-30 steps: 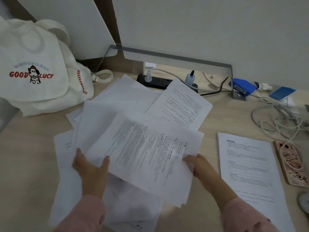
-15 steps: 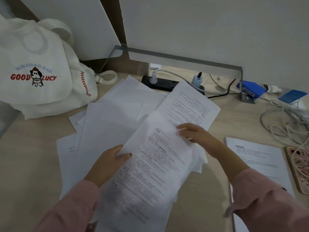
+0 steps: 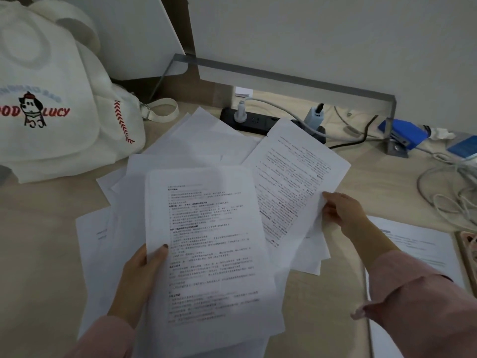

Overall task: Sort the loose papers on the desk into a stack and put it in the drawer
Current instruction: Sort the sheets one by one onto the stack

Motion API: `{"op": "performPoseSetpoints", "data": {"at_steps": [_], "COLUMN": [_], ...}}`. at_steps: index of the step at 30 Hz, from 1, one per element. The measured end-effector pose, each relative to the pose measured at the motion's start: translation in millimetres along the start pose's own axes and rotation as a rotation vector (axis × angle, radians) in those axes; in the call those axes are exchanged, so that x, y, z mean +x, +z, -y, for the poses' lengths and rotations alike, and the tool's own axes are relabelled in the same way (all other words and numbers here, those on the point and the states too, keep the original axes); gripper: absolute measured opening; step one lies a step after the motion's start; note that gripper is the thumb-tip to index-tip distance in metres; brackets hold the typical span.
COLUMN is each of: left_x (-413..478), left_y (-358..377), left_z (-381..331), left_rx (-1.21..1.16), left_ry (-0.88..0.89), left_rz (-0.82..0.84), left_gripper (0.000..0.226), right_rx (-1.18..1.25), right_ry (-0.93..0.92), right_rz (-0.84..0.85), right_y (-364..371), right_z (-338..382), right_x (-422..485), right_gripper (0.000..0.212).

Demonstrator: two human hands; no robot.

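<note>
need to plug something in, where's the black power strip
In the head view, the black power strip lies at the back middle of the desk, below the grey metal rail, just beyond the loose papers.

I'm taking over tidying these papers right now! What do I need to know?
Left hand grips the gathered sheets by their left edge, thumb on top.
Right hand pinches the edge of a slanted printed sheet.
Loose papers lie spread on the desk; more printed paper lies at the right.
Done: some sheets gathered.
Left: gather the rest, square the stack, put it in the drawer, not in view.
</note>
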State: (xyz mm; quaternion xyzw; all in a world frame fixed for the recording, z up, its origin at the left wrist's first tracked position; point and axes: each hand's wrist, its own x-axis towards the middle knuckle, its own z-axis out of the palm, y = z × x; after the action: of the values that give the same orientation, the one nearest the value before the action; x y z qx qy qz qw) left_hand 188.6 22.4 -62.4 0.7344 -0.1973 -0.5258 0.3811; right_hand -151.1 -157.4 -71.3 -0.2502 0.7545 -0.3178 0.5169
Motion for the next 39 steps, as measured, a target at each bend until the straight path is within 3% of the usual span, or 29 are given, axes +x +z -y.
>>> {"op": "performPoseSetpoints", "data": {"at_steps": [6, 10, 15, 18, 24, 27, 31, 34, 39], "left_x": [-1.7, -4.9, -6.2, -11.0, -24.9, -30.9, -41.4, -48.6, -50.4], "left_y": [-0.2, 3.5, 4.9, 7.9, 31.2, 52.4, 79.2, 93.8, 105.6], "left_z": [2.5, 2.4, 6.7, 9.6, 13.1, 14.5, 12.4, 10.0, 9.4], "left_rx": [-0.06, -0.083, -0.104, -0.111, -0.14, -0.192, -0.325, -0.294, -0.171], "left_ry": [-0.014, 0.004, -0.018, -0.041, -0.032, -0.066, -0.182, -0.158, -0.123], "left_rz": [-0.028, -0.079, -0.119, -0.112, -0.064, -0.028, 0.081, 0.123, 0.178], "left_gripper": [0.034, 0.033, 0.037, 0.04, 0.039, 0.035, 0.025, 0.018, 0.019], "right_rx": [0.245, 0.426, 0.468, 0.486, 0.166, 0.069, 0.092, 0.012, -0.027], "right_ry": [-0.107, -0.032, 0.11, 0.107, 0.066, 0.126, 0.231, 0.217, 0.15], "right_rz": [0.003, 0.04, 0.21, 0.173, 0.123, 0.226, 0.45, 0.586, 0.739], "right_y": [-3.9, -6.8, -10.2, -34.3, -68.7, -60.7, -47.7, -40.7, -37.7], "right_z": [5.0, -26.8, -86.1, -92.8, -89.4, -100.6, -123.0, -130.3, -129.1], "right_x": [-32.3, -74.7, -120.8, -125.9, -106.7, -120.0, -148.0, -164.6, -169.0], "right_gripper": [0.017, 0.008, 0.019, 0.023, 0.021, 0.013, 0.019, 0.031, 0.032]}}
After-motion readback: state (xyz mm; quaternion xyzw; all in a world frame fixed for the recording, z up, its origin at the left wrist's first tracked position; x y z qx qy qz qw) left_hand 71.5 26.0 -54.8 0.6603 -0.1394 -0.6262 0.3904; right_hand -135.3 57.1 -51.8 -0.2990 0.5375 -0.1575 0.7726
